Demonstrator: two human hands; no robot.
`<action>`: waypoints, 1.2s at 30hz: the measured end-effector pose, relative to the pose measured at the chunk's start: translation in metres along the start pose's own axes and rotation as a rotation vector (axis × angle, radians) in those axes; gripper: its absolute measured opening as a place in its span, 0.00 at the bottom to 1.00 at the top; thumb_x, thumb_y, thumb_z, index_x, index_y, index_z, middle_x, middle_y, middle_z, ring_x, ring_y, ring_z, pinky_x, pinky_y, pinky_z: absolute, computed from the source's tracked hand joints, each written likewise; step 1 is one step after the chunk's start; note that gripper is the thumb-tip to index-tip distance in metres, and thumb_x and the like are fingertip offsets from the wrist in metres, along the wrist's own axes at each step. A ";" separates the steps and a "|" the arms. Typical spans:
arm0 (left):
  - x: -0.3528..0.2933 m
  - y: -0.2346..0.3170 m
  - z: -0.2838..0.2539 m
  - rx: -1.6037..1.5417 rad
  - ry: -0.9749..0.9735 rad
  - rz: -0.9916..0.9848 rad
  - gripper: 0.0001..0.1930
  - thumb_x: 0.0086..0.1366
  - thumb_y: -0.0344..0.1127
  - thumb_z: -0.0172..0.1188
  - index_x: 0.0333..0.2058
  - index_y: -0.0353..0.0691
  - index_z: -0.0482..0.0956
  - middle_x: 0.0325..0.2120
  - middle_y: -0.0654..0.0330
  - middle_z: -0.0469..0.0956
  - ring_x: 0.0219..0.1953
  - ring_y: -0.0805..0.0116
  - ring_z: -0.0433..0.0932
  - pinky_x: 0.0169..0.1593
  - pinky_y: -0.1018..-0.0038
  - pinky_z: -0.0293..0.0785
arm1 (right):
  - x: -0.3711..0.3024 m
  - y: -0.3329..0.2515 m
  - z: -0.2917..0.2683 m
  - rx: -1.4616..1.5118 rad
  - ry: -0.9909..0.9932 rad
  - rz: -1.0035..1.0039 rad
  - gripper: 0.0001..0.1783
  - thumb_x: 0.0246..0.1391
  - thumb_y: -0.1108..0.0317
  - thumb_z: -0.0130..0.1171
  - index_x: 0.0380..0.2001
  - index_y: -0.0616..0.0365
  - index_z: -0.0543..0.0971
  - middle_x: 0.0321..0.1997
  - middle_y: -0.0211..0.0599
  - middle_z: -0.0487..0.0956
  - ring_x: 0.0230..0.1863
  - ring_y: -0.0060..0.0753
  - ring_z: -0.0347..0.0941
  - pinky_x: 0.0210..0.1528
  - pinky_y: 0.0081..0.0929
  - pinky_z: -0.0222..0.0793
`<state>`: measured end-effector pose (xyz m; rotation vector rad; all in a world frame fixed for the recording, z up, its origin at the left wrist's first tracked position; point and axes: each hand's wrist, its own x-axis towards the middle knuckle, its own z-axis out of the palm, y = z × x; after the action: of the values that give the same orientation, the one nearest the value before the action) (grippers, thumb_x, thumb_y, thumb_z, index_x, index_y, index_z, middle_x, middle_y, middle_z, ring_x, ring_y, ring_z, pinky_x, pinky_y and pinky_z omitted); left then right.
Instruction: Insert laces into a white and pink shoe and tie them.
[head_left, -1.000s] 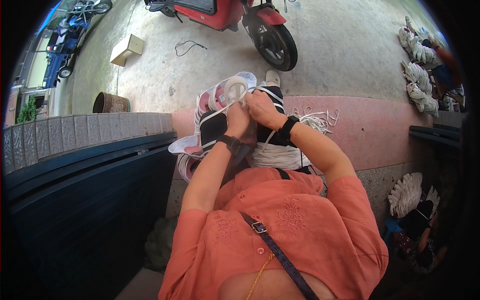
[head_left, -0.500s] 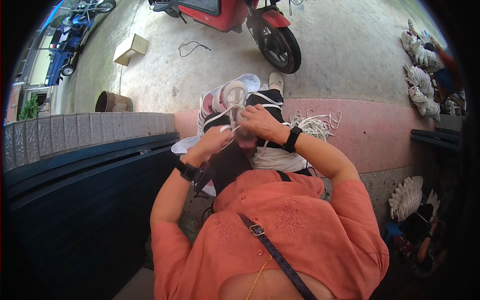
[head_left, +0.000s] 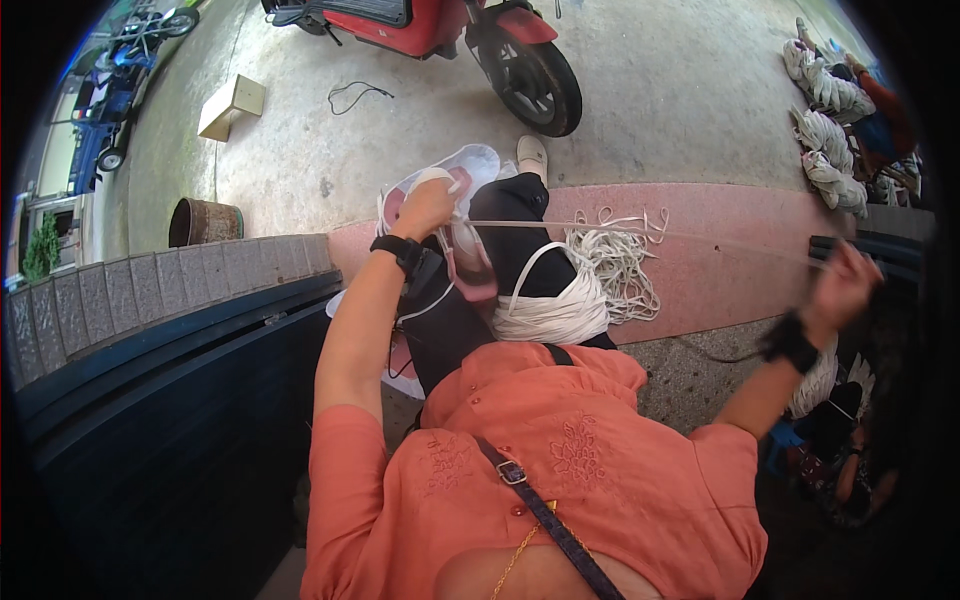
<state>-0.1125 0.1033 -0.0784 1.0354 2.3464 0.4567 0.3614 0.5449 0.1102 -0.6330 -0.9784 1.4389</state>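
My left hand is closed around a pink-and-white shoe upper above my left leg. From it a white shoelace runs taut across my lap to the far right. My right hand, smeared a little by motion, is stretched out to the side with its fingers closed on the lace's other end. A thick bundle of white laces is looped around my right thigh. Beside that leg, a tangled heap of loose laces lies on the pink ledge.
Across the concrete stands a red scooter. A cream box, a black cord and a rusty pot are at the left, beyond a dark blue panel. Bundled white pieces and other people are at the right.
My right hand has swung from the shoe upper far out to the right, drawing the lace out straight. My left hand has moved up and forward onto the upper.
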 end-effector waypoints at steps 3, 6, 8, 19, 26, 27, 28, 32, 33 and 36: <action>0.014 -0.026 0.024 0.015 0.030 0.176 0.20 0.69 0.47 0.54 0.37 0.32 0.84 0.36 0.38 0.81 0.42 0.38 0.80 0.49 0.52 0.72 | 0.072 -0.052 -0.151 0.065 -0.085 -0.064 0.05 0.62 0.76 0.56 0.41 0.64 0.74 0.32 0.36 0.77 0.35 0.33 0.76 0.50 0.36 0.76; -0.003 0.008 0.000 -0.255 0.022 -0.024 0.19 0.68 0.46 0.57 0.36 0.31 0.83 0.30 0.45 0.82 0.36 0.48 0.80 0.42 0.57 0.73 | 0.042 0.006 -0.127 -0.224 0.157 0.050 0.16 0.62 0.76 0.58 0.52 0.68 0.75 0.37 0.37 0.80 0.37 0.32 0.78 0.50 0.35 0.76; -0.021 0.011 -0.013 -0.584 -0.008 -0.194 0.17 0.67 0.44 0.60 0.33 0.33 0.82 0.24 0.55 0.78 0.26 0.61 0.77 0.32 0.64 0.70 | 0.008 0.068 -0.082 -0.255 -0.053 0.116 0.16 0.65 0.73 0.56 0.54 0.66 0.74 0.40 0.38 0.81 0.40 0.31 0.77 0.52 0.33 0.74; -0.069 0.001 -0.008 -0.386 0.136 -0.131 0.13 0.60 0.40 0.66 0.33 0.34 0.78 0.23 0.56 0.80 0.27 0.59 0.79 0.33 0.64 0.74 | -0.218 0.227 0.214 -0.606 -0.946 0.961 0.14 0.64 0.52 0.61 0.36 0.50 0.82 0.25 0.15 0.71 0.25 0.09 0.63 0.23 0.15 0.57; -0.036 -0.004 -0.048 -0.067 0.052 -0.148 0.15 0.61 0.43 0.63 0.32 0.34 0.81 0.25 0.49 0.81 0.31 0.52 0.81 0.38 0.63 0.75 | -0.298 0.270 0.240 -0.733 -1.341 0.743 0.23 0.60 0.54 0.52 0.27 0.66 0.80 0.22 0.52 0.80 0.26 0.50 0.80 0.32 0.40 0.73; -0.037 -0.004 -0.048 -0.082 0.077 -0.133 0.15 0.62 0.43 0.63 0.31 0.34 0.81 0.24 0.51 0.81 0.29 0.54 0.81 0.37 0.63 0.75 | -0.303 0.266 0.242 -0.786 -1.347 0.786 0.23 0.60 0.55 0.51 0.26 0.66 0.80 0.21 0.51 0.80 0.23 0.49 0.79 0.30 0.40 0.74; -0.042 -0.015 -0.041 -0.265 0.103 -0.170 0.15 0.63 0.45 0.63 0.33 0.36 0.80 0.21 0.57 0.78 0.26 0.61 0.77 0.34 0.67 0.73 | -0.307 0.266 0.243 -0.740 -1.352 0.818 0.20 0.62 0.57 0.51 0.27 0.65 0.79 0.20 0.41 0.78 0.19 0.36 0.73 0.23 0.33 0.69; -0.068 -0.022 -0.046 -0.939 -0.085 -0.444 0.16 0.69 0.49 0.61 0.35 0.41 0.78 0.17 0.70 0.70 0.18 0.78 0.68 0.24 0.79 0.66 | -0.317 0.271 0.251 -0.640 -1.237 0.952 0.16 0.64 0.63 0.51 0.30 0.64 0.80 0.20 0.29 0.75 0.15 0.22 0.67 0.15 0.25 0.62; -0.081 -0.021 -0.044 -0.976 -0.087 -0.477 0.16 0.70 0.49 0.60 0.33 0.41 0.77 0.17 0.70 0.70 0.17 0.78 0.67 0.23 0.79 0.65 | -0.321 0.271 0.258 -0.626 -1.202 0.999 0.15 0.64 0.64 0.51 0.31 0.63 0.80 0.20 0.29 0.74 0.15 0.21 0.66 0.15 0.24 0.61; -0.106 -0.019 -0.028 -0.980 -0.033 -0.490 0.17 0.72 0.48 0.58 0.29 0.41 0.76 0.17 0.70 0.70 0.15 0.78 0.66 0.21 0.79 0.64 | -0.331 0.277 0.268 -0.442 -1.001 1.193 0.10 0.61 0.72 0.51 0.32 0.59 0.81 0.16 0.27 0.71 0.10 0.20 0.63 0.11 0.24 0.55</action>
<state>-0.0799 0.0082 -0.0304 0.0102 1.8423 1.1859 0.0334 0.1905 -0.0496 -0.8921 -1.8844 2.7633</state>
